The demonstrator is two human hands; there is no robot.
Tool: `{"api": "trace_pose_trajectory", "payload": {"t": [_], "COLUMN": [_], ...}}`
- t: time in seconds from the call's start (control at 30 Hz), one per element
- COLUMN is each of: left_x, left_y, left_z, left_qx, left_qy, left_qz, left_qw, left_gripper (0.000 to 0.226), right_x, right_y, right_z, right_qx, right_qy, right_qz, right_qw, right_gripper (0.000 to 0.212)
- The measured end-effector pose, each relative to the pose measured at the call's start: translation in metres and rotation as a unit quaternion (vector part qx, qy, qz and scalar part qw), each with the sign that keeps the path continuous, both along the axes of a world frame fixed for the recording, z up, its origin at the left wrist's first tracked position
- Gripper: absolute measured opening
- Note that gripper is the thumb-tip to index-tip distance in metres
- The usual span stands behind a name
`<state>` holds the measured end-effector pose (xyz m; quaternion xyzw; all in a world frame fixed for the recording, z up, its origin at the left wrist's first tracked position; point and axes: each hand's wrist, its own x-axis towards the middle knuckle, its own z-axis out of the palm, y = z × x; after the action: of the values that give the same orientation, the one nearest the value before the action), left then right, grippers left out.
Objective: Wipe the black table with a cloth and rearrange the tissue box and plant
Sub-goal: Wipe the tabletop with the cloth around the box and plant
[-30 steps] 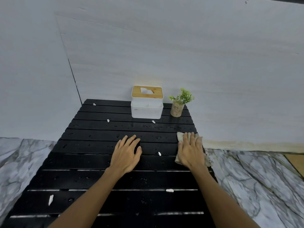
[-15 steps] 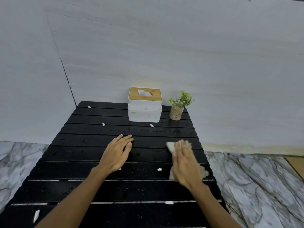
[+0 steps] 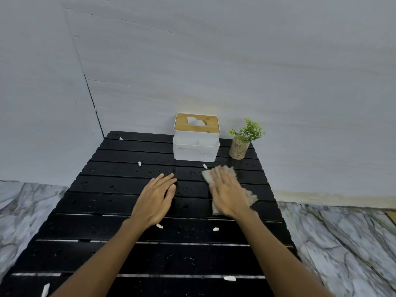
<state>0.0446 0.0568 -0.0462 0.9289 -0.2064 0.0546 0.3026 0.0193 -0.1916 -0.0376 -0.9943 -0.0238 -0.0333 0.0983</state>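
A black slatted table fills the middle of the view, dotted with water drops and small white scraps. My right hand lies flat on a beige cloth and presses it against the slats right of centre. My left hand rests palm down on the table beside it, fingers together, holding nothing. A white tissue box with a wooden lid stands at the far edge. To its right is a small green plant in a speckled pot, just beyond the cloth.
Grey walls close off the back and left side of the table. Marble-patterned floor lies on both sides. White scraps are scattered over the slats, one near the box's front edge.
My right hand has slid the cloth from the right edge toward the centre, then farther up toward the tissue box. My left hand has stayed flat on the table.
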Motion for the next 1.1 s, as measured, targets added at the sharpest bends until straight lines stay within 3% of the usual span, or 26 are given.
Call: {"api": "trace_pose_trajectory", "payload": {"t": [0.13, 0.33, 0.5, 0.7, 0.87, 0.97, 1.1], "left_x": [-0.001, -0.004, -0.005, -0.001, -0.002, -0.003, -0.007], "left_y": [-0.002, -0.005, -0.005, -0.003, -0.004, -0.005, -0.008], "left_z": [-0.002, 0.000, 0.000, 0.000, -0.003, -0.001, 0.003], "left_qx": [0.013, 0.015, 0.017, 0.015, 0.021, 0.025, 0.025], "left_qy": [-0.006, -0.015, -0.022, -0.028, -0.023, -0.019, -0.016], "left_qz": [0.006, 0.011, 0.017, 0.021, 0.019, 0.017, 0.021], "left_qw": [1.000, 1.000, 0.999, 0.999, 0.999, 0.999, 0.999], "left_gripper": [0.047, 0.048, 0.048, 0.051, 0.065, 0.069, 0.070], "right_x": [-0.041, -0.019, 0.033, 0.049, 0.034, 0.017, 0.016], "right_y": [0.002, -0.059, -0.065, -0.037, -0.010, -0.006, -0.019], "right_z": [-0.004, -0.017, -0.009, -0.008, -0.009, -0.009, -0.014], "right_qx": [0.036, 0.014, 0.032, 0.015, 0.011, 0.020, 0.041], "right_qy": [-0.029, -0.051, -0.019, -0.009, -0.026, -0.040, -0.066], "right_qz": [0.068, -0.203, -0.290, -0.238, -0.106, -0.025, -0.129], "right_qw": [0.997, 0.978, 0.956, 0.971, 0.994, 0.999, 0.989], "right_gripper": [0.070, 0.061, 0.060, 0.061, 0.071, 0.065, 0.060]}}
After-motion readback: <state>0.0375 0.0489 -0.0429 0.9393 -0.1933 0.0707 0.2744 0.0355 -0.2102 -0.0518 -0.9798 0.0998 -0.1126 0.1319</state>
